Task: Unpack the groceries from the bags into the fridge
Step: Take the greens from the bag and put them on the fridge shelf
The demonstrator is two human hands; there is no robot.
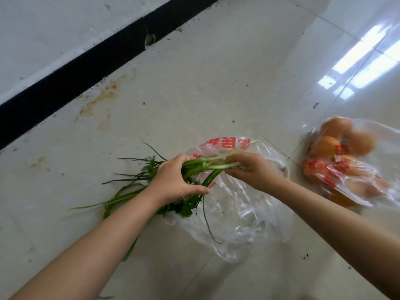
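Left hand (173,180) grasps leafy green herb bunch (194,167) | right hand (253,169) pinches its pale stems | clear plastic bag (242,213), red print unreadable | bagged oranges (346,165) beside

Two bare forearms reach in from the bottom edge, sleeveless as far as visible; left hand (173,180) and right hand (253,169) wear nothing.

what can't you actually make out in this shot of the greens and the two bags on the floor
- Fridge: nowhere in the head view.
- Round orange fruit in the right clear plastic bag: motion-blurred, count and kind unclear.
- Red print on the near clear plastic bag: crumpled, unreadable.
- Bunch of green onions and leafy herbs: middle covered by the left hand, root end by the right hand.
- Near bag's contents: glare hides them.
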